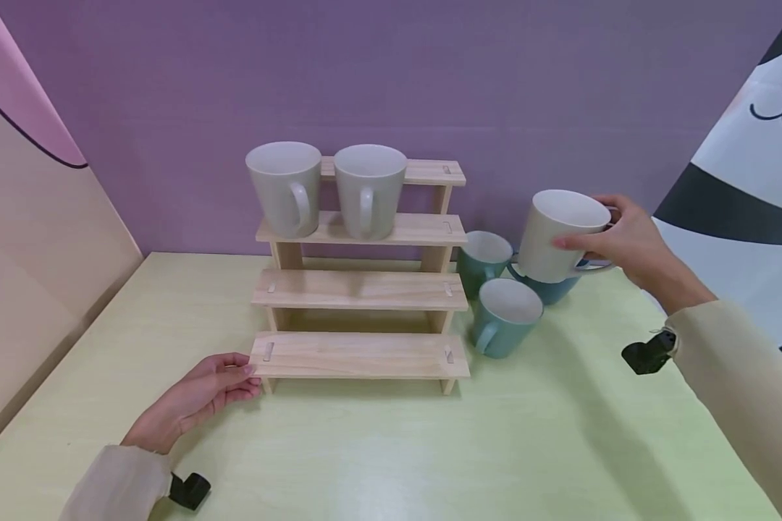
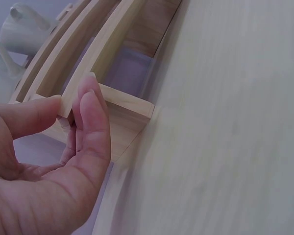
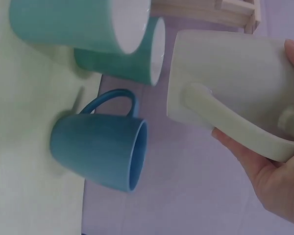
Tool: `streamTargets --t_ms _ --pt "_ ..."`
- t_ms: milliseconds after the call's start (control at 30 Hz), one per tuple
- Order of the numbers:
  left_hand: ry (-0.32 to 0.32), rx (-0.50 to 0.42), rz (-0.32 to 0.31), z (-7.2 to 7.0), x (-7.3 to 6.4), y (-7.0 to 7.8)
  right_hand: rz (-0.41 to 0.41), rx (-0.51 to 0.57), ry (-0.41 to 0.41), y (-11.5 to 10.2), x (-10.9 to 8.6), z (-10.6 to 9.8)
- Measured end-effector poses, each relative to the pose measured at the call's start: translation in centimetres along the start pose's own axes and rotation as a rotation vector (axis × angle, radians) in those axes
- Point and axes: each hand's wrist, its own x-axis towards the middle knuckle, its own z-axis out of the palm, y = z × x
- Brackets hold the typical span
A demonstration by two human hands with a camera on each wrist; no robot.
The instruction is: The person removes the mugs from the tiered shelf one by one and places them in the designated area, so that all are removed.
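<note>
In the head view my right hand (image 1: 638, 242) holds a white mug (image 1: 547, 250) in the air, thumb on its near side, handle toward the palm. The right wrist view shows the fingers behind this mug (image 3: 235, 73). My left hand (image 1: 211, 391) pinches the left end of the lowest step of a wooden tiered shelf (image 1: 358, 354); in the left wrist view thumb and fingers (image 2: 94, 117) close on the board's corner. Two white mugs, one at the left (image 1: 283, 192) and one beside it (image 1: 371, 195), stand upright on the shelf's second step from the top, handles toward me.
Right of the shelf stand a light teal mug (image 1: 505, 325), a green mug (image 1: 478, 264) and a blue mug (image 3: 98, 149), partly hidden in the head view by the raised mug. A purple backdrop (image 1: 528, 87) rises behind the pale table (image 1: 378, 449).
</note>
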Motion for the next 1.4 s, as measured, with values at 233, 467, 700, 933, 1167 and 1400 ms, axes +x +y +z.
streamTargets --t_ms 233,467,700,933,1167,1400 --pt "-0.010 -0.005 0.006 0.1 -0.1 0.2 0.000 0.002 0.012 1.6 -0.3 -0.4" --pt "-0.002 0.003 0.001 0.2 -0.2 0.3 0.000 0.008 0.030 3.0 -0.7 -0.5" --pt "-0.009 -0.004 0.004 0.1 -0.2 0.1 0.010 0.007 0.031 4.2 -1.2 -0.5" --pt "-0.013 -0.007 0.010 0.0 -0.1 0.1 0.024 0.006 0.028 5.2 -1.7 -0.2" --pt "-0.002 -0.001 0.005 0.1 0.0 0.1 0.013 0.021 0.022 6.3 -2.0 -0.1" --pt "-0.010 -0.009 0.012 0.2 -0.2 0.1 0.042 0.023 0.010 7.6 -2.2 0.3"
